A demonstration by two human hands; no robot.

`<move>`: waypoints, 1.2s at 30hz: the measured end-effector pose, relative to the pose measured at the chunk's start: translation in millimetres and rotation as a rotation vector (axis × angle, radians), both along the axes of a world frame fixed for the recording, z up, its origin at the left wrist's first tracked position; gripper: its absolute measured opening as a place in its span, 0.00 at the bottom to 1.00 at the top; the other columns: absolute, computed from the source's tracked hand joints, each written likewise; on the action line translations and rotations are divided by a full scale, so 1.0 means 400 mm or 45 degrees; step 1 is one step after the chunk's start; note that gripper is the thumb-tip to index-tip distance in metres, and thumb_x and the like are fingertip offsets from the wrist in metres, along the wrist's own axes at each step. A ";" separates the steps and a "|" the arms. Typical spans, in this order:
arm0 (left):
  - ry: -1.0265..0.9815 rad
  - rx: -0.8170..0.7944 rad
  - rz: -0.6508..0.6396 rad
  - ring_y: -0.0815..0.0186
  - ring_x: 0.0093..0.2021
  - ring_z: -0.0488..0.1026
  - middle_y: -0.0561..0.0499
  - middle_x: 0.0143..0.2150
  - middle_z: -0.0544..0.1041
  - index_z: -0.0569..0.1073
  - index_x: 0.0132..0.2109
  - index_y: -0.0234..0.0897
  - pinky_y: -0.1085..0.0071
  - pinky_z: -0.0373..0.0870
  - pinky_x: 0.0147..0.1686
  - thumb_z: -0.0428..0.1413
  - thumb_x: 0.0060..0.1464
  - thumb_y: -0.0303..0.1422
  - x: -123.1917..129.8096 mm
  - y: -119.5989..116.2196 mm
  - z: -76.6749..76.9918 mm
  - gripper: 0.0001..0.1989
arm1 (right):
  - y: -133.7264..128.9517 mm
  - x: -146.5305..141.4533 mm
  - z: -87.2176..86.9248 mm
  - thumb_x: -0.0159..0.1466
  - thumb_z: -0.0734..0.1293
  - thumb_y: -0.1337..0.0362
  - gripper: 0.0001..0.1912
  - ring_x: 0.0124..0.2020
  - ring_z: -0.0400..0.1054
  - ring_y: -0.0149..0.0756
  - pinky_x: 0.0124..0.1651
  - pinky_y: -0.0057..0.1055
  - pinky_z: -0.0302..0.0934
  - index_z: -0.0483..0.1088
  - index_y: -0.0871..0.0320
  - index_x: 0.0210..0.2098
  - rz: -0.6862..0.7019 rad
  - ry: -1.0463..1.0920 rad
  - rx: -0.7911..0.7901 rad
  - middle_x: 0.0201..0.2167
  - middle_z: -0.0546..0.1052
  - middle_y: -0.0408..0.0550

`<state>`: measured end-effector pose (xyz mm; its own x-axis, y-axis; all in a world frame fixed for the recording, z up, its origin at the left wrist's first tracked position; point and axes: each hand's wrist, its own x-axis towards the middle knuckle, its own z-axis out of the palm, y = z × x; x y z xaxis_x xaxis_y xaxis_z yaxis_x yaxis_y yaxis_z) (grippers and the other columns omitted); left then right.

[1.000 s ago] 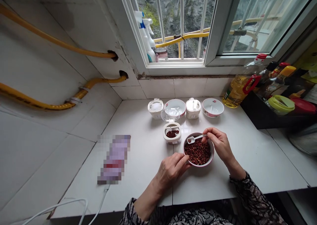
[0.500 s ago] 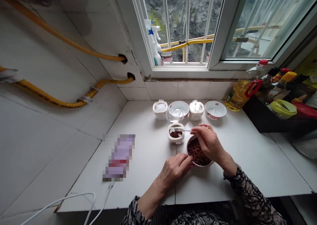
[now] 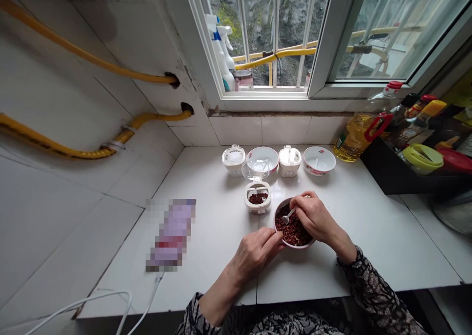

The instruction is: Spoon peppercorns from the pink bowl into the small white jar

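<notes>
A bowl point(image 3: 295, 247) of dark red peppercorn-like spice point(image 3: 297, 233) stands on the white counter. My left hand point(image 3: 258, 249) grips its left rim, fingers closed on the edge. Pinched in my right hand point(image 3: 315, 218) is a small white spoon point(image 3: 287, 217), its head down at the spice inside the bowl. Just left of and behind the bowl sits a white seasoning jar point(image 3: 257, 206) with its clear lid raised. Some of the same dark red spice shows inside that jar.
Along the wall stand two closed seasoning jars point(image 3: 233, 164) point(image 3: 289, 164) and two white bowls point(image 3: 271, 153) point(image 3: 319, 170). An oil bottle point(image 3: 350, 138) and a black box point(image 3: 383, 173) of bottles are at right. A blurred purple item point(image 3: 173, 229) with a white cable point(image 3: 153, 295) lies left.
My right hand has brought the spoon from the open jar down and right into the bowl. My left hand stays at the bowl's rim. The view has shifted slightly.
</notes>
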<state>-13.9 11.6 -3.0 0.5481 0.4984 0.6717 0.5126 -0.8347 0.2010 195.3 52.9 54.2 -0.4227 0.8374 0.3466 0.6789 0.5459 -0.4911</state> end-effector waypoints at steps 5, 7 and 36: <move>0.005 -0.016 -0.013 0.67 0.31 0.74 0.48 0.34 0.75 0.68 0.49 0.33 0.73 0.70 0.29 0.47 0.69 0.33 -0.001 0.000 -0.001 0.09 | 0.001 0.018 0.004 0.64 0.56 0.71 0.12 0.36 0.67 0.41 0.44 0.37 0.61 0.67 0.54 0.30 -0.213 0.156 -0.099 0.27 0.76 0.45; 0.008 -0.026 -0.013 0.67 0.31 0.74 0.48 0.34 0.75 0.68 0.49 0.33 0.73 0.70 0.29 0.47 0.69 0.33 -0.002 0.000 -0.001 0.09 | 0.002 0.028 0.003 0.64 0.56 0.71 0.12 0.36 0.66 0.41 0.44 0.37 0.61 0.67 0.54 0.30 -0.261 0.199 -0.142 0.26 0.75 0.45; 0.023 -0.026 0.007 0.67 0.31 0.74 0.48 0.33 0.75 0.69 0.47 0.33 0.74 0.69 0.29 0.46 0.69 0.33 -0.001 -0.002 0.002 0.10 | -0.007 0.000 -0.009 0.63 0.56 0.72 0.12 0.34 0.69 0.40 0.48 0.39 0.60 0.67 0.54 0.29 -0.123 0.285 -0.214 0.19 0.73 0.41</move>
<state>-14.4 10.9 -2.4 0.5572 0.5154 0.6511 0.5212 -0.8275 0.2089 195.3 49.9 50.7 -0.2666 0.9236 0.2753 0.5883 0.3822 -0.7126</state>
